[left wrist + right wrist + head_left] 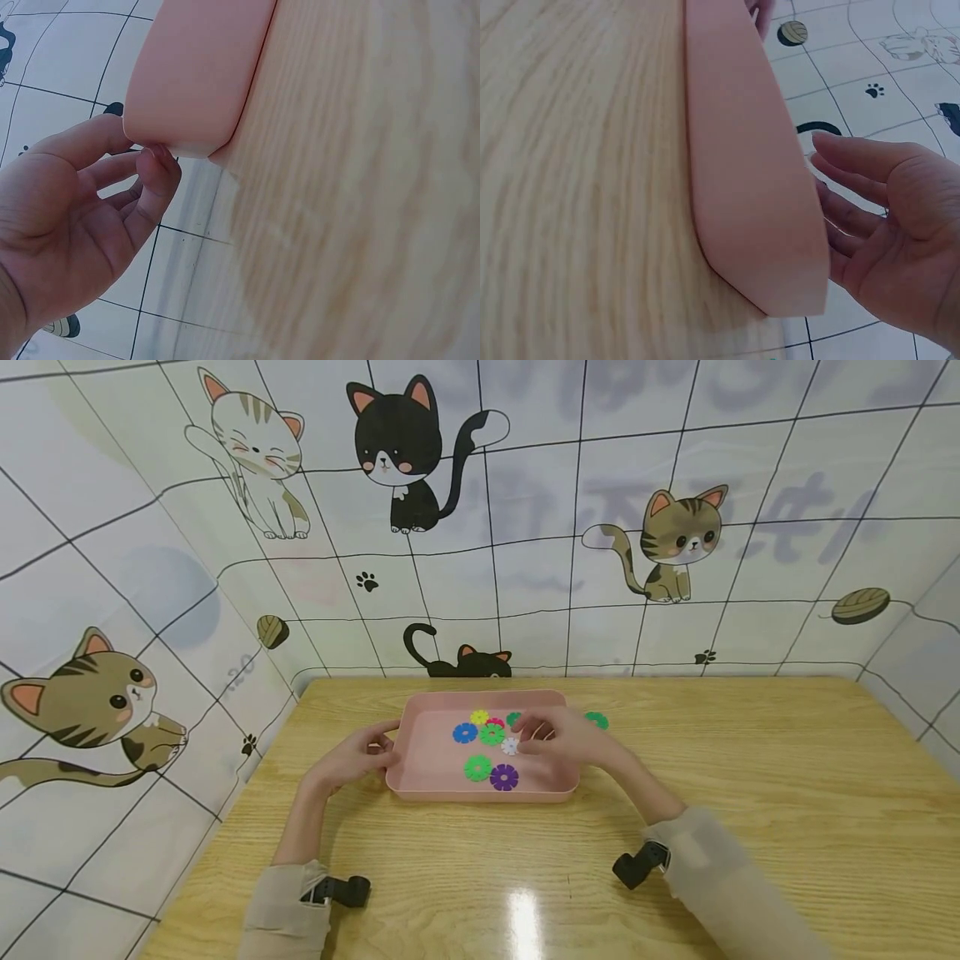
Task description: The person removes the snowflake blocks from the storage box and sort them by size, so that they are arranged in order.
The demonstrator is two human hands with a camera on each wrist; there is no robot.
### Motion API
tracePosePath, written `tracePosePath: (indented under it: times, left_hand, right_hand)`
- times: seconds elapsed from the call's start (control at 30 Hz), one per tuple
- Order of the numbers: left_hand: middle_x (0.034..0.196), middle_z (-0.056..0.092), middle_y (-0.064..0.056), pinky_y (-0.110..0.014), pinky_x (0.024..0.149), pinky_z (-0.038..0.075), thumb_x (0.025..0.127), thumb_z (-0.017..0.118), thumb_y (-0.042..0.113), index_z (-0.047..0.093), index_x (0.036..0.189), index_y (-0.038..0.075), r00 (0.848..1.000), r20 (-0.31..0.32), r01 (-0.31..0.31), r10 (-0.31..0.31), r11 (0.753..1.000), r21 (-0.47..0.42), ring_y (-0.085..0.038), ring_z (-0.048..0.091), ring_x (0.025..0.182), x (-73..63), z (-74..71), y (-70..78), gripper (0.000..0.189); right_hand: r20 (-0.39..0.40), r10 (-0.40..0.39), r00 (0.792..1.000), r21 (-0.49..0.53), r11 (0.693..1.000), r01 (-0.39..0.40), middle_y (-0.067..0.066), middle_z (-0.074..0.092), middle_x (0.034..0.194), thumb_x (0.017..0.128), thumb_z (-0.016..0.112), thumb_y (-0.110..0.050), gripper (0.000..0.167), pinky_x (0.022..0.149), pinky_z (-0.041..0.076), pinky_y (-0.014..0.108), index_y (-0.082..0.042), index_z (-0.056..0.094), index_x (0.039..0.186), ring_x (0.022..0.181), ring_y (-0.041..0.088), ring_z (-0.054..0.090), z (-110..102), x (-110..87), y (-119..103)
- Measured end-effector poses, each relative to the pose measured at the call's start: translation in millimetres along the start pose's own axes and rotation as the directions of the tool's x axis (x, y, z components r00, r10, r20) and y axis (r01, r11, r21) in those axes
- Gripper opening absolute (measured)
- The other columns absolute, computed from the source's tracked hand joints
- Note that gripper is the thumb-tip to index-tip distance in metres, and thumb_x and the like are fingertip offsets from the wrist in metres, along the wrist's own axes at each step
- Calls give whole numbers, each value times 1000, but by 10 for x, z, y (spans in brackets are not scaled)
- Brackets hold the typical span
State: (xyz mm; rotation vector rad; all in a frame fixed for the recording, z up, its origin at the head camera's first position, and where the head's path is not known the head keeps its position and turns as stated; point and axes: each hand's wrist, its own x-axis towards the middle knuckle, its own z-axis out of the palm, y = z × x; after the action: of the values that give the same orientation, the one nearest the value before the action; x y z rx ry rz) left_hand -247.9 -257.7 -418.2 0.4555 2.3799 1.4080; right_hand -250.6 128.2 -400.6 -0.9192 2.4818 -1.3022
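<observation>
A shallow pink tray (435,785) lies on the table with several notched plastic snowflake discs in it. My left hand (360,756) holds its left end, thumb and fingers against the rim and outer wall. Over the tray's right half hovers my right hand (566,739), fingers loosely bent, thumb and index fingertips apart. Nearest those fingertips is a white disc (510,746). Left of it lie a light-green disc (492,734) partly over a pink disc (495,722), a yellow disc (479,717) and a blue disc (465,732). In the right wrist view the tray wall (742,150) hides some fingertips.
Another green disc (597,720) lies on the wooden table (750,760), outside the tray on its right. Near the tray's front are a green disc (477,767) and a purple disc (504,777). A cat-patterned wall covering (540,568) stands behind the table.
</observation>
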Motion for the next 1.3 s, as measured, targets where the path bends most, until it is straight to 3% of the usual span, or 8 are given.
tracePosePath:
  times: [0.17, 0.33, 0.47, 0.63, 0.9, 1.03, 1.13, 1.3]
  left_hand:
    - [100, 52, -14, -32, 75, 54, 101, 59, 4, 33, 155, -4, 1000, -5, 4, -4, 1000, 8, -23, 58, 85, -8, 8, 24, 60]
    - [101, 51, -14, -33, 76, 54, 101, 59, 4, 33, 155, -4, 1000, -6, 8, -8, 1000, 7, -22, 57, 86, -4, 19, 44, 60]
    - [101, 51, -14, -32, 76, 53, 101, 58, 3, 32, 154, -5, 1000, -6, -2, 2, 1000, 6, -20, 57, 85, 0, 17, 56, 60]
    - [100, 50, -13, -31, 74, 53, 101, 58, 2, 32, 154, -6, 1000, -6, -5, 5, 1000, 5, -19, 57, 84, 9, 11, 55, 60]
    - [100, 50, -14, -31, 74, 53, 101, 57, 3, 31, 155, -5, 1000, 5, -5, 5, 1000, 6, -22, 56, 84, 3, 6, 58, 60]
    - [99, 50, -13, -32, 73, 53, 101, 58, 3, 32, 155, -5, 1000, 4, 2, -2, 1000, 4, -23, 56, 83, -3, 2, 44, 60]
    - [99, 50, -13, -33, 74, 53, 101, 58, 4, 32, 155, -4, 1000, 4, 4, -4, 1000, 2, -22, 56, 83, -9, 2, 32, 60]
    - [99, 50, -12, -33, 74, 53, 101, 58, 4, 32, 154, -5, 1000, 1, 0, 0, 1000, 3, -20, 57, 83, -15, 9, 32, 60]
  right_hand:
    - [71, -30, 997, -8, 999, 31, 4, 69, 98, 93, 73, -11, 25, 86, 54, 34, 1, 68, 115, 90, 19, 66, 150, 90, 48]
    - [123, -8, 992, -39, 999, 13, 4, 67, 97, 91, 77, -13, 24, 83, 54, 31, -3, 70, 111, 87, 17, 63, 251, 128, 60]
    - [147, 28, 989, -84, 996, -16, 5, 66, 98, 86, 82, -14, 30, 80, 52, 28, -6, 71, 112, 85, 15, 60, 292, 130, 37]
    - [157, 11, 988, -135, 991, 10, 3, 64, 95, 83, 84, -10, 29, 77, 51, 26, -5, 71, 109, 83, 17, 56, 323, 151, 26]
    - [113, 60, 992, -156, 987, -41, 1, 62, 94, 81, 87, -11, 34, 76, 50, 27, -8, 62, 103, 83, 15, 56, 351, 152, 30]
    - [89, 60, 994, -130, 990, -48, 1, 64, 95, 88, 80, -9, 26, 80, 52, 30, -10, 61, 105, 85, 15, 60, 366, 130, 20]
    - [59, 42, 997, -82, 996, -37, 1, 64, 95, 93, 72, -6, 17, 79, 52, 30, -9, 62, 106, 85, 14, 62, 376, 119, 39]
    - [-32, -2, 999, 38, 999, 4, 5, 66, 93, 94, 69, -2, 13, 68, 54, 29, -5, 62, 106, 79, 16, 62, 357, 114, 58]
